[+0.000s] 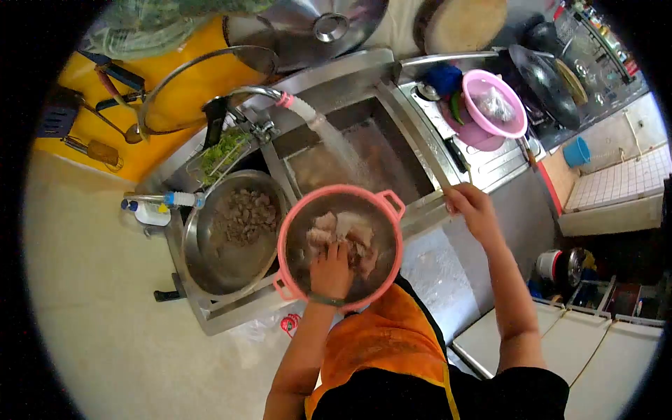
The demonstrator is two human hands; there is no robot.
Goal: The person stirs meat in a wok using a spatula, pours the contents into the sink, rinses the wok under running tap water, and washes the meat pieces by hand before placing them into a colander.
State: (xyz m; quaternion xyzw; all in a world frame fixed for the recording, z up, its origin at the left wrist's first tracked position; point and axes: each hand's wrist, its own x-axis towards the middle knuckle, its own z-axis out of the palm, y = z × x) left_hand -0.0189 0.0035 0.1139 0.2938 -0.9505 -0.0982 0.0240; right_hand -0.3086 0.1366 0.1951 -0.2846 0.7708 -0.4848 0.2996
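Observation:
My left hand reaches into a pink basin with two side handles, its fingers spread over pieces of pale meat. The basin sits at the front edge of the sink, close to my apron. My right hand is closed at the sink's right side, around the lower end of what looks like a long, thin handle; its far end I cannot make out. Water runs from the faucet hose into cloudy water in the sink.
Left of the pink basin, a large metal bowl holds chopped dark meat. Greens fill a rack behind it. On the right drainboard stand a pink tub with a plastic bag and a knife. A wok stands beyond.

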